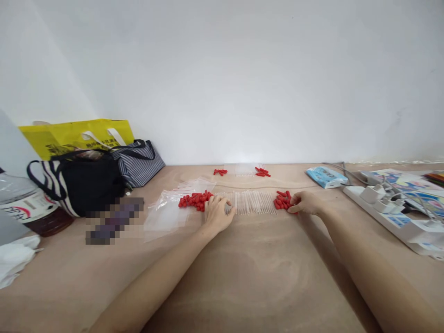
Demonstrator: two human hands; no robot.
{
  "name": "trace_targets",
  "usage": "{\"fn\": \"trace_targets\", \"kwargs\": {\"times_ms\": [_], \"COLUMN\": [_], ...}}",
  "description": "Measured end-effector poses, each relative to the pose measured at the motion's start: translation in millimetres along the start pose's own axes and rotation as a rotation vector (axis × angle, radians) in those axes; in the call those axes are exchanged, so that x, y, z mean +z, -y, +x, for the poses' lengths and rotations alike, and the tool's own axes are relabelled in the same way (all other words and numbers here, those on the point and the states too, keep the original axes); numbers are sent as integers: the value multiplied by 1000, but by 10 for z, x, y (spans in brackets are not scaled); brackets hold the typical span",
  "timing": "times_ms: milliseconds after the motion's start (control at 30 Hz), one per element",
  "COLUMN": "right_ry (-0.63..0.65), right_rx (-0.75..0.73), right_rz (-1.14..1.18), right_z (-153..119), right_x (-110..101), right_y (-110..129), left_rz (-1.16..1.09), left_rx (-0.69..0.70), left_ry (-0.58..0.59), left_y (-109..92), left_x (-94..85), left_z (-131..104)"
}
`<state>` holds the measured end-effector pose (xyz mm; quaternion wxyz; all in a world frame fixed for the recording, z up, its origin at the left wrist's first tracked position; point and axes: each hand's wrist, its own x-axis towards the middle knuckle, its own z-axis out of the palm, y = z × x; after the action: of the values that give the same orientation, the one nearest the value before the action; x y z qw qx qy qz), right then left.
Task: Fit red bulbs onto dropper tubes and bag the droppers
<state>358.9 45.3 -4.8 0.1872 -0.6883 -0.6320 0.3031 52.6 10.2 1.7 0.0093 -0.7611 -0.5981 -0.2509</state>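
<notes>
My left hand [218, 213] rests at the left end of a row of thin clear sticks [255, 202], its fingers loosely curved and the thumb apart from the forefinger. Nothing shows between them. Beside its knuckles lies a heap of small red tapered pieces [196, 200], partly on clear plastic bags [166, 217]. At the other end of the row, my right hand [307, 203] has its fingertips closed on a red piece [293, 209] at the edge of a smaller red heap [281, 200]. The undersides of both hands are hidden.
Farther back, two small red groups [220, 172] [262, 172] flank more clear sticks [244, 172]. Bags [140, 162] and a bottle [34, 203] stand left, near a blurred-out object [114, 221]. To the right lie a blue tissue pack [326, 177] and a power strip [391, 215] with plugs and cables.
</notes>
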Motion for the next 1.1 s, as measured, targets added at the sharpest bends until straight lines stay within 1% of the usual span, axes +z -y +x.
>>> {"fn": "trace_targets", "kwargs": {"times_ms": [67,200,300,400,500,567,667,733,800,867,933,1033,1100], "right_ry": [1,-10,-24,-81,-137,-152,-181,-203,-239,-294,-333,-332,-292], "right_rx": [11,19,-9,-74,-134,-174,-228,-256,-325,-460,-583,-676,-713], "right_rz": [10,26,43,27,2,0,0,5,46,133,199,218,212], "right_z": [-13,-47,-74,-106,-138,-155,-178,-201,-238,-293,-364,-490,-567], "right_x": [-4,-32,-42,-5,84,171,336,469,619,772,907,1036,1072], "right_y": [19,57,118,230,361,438,534,596,659,720,768,802,805], "left_rz": [63,159,204,234,235,231,223,213,194,162,118,27,-145], "left_rx": [-55,-138,-161,-160,-152,-150,-143,-125,-80,-10,67,179,314], "left_ry": [18,93,114,107,116,123,126,119,111,111,126,155,97], "left_y": [-56,-158,-205,-237,-268,-291,-318,-323,-303,-247,-149,53,178], "left_x": [39,138,187,200,206,219,231,206,137,34,-71,-161,-162], "left_z": [122,322,394,423,446,462,482,480,452,380,254,-7,-173]}}
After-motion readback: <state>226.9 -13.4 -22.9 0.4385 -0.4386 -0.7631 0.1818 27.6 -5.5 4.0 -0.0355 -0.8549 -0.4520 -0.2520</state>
